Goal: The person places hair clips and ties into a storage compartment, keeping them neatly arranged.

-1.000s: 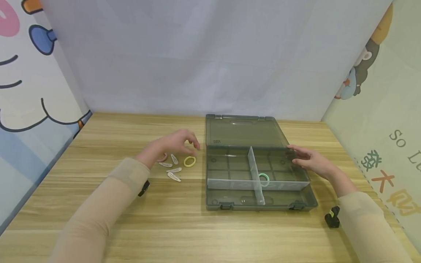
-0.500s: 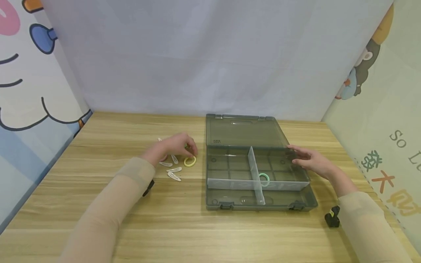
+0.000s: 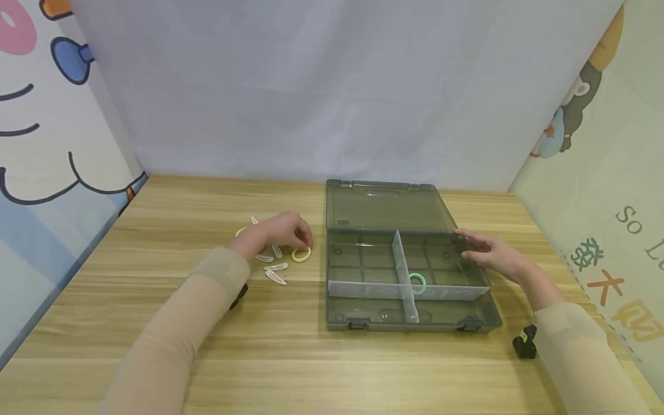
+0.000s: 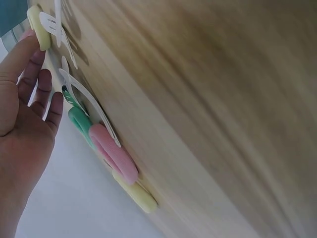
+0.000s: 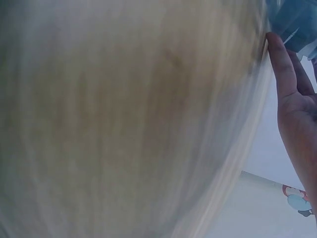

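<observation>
My left hand [image 3: 282, 229] pinches a yellow hair tie [image 3: 300, 261] between thumb and finger, at table level left of the box. In the left wrist view the thumb lies against this yellow hair tie [image 4: 40, 29], while the other fingers stay loosely bent. Several white snap hair clips [image 3: 276, 277] lie just beside and under that hand. My right hand [image 3: 493, 255] rests at the right wall of an open grey-green translucent organizer box [image 3: 415, 327], its fingers fairly straight. A light green hair tie [image 3: 417, 275] leans by a divider in the box's back right compartment.
Behind the left hand lie a green hair tie [image 4: 81, 124], a pink one [image 4: 114, 151] and another yellow one [image 4: 136, 193]. The box lid [image 3: 386, 207] is folded back flat. Clear dividers [image 3: 363, 290] split the box. A white backdrop [image 3: 332, 104] stands behind the table.
My left hand has moved down and slightly right onto the yellow hair tie, and its thumb and finger have come together on it. The right hand and box have stayed put.
</observation>
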Available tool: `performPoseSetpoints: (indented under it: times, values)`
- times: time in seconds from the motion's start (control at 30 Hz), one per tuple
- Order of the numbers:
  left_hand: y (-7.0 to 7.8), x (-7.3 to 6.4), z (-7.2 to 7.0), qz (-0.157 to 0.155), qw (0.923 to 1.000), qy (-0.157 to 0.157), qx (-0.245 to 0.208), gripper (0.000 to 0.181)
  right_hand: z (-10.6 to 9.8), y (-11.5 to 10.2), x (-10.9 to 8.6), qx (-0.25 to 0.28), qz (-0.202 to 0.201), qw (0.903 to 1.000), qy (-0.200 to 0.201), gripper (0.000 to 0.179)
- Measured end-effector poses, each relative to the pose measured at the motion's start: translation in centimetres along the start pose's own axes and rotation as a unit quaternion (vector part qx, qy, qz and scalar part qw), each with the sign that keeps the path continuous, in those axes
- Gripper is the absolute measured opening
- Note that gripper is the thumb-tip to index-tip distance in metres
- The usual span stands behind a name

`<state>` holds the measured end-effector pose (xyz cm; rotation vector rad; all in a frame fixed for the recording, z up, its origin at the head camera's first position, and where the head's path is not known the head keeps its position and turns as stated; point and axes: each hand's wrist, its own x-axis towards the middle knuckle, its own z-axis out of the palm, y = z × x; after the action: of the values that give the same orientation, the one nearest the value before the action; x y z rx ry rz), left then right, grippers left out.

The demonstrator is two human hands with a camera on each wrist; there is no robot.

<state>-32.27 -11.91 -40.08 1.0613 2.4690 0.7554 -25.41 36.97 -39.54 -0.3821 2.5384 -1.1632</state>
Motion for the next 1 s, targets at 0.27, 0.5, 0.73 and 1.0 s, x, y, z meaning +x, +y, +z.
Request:
performPoseSetpoints:
  times: [0.27, 0.5, 0.73, 1.0]
  values:
    - [0.3, 0.1, -0.2, -0.005, 0.9999, 0.009, -0.002, 0.007, 0.0, 0.0, 0.0, 0.006, -0.002, 1.0000, -0.005, 0.064]
    - [1.1, -0.1, -1.2, -0.026, 0.9995, 0.015, -0.004, 0.008, 0.1, -0.3, 0.0, 0.013, -0.002, 0.9999, -0.010, 0.064]
    - [2.2, -0.1, -2.4, 0.008, 0.9995, 0.024, 0.021, 0.005, 0.0, -0.5, -0.2, 0.008, -0.001, 0.9999, -0.011, 0.064]
    - [4.1, 0.1, -3.6, 0.034, 0.9989, 0.013, 0.029, 0.007, 0.0, -0.6, -0.2, 0.010, -0.002, 0.9998, -0.014, 0.064]
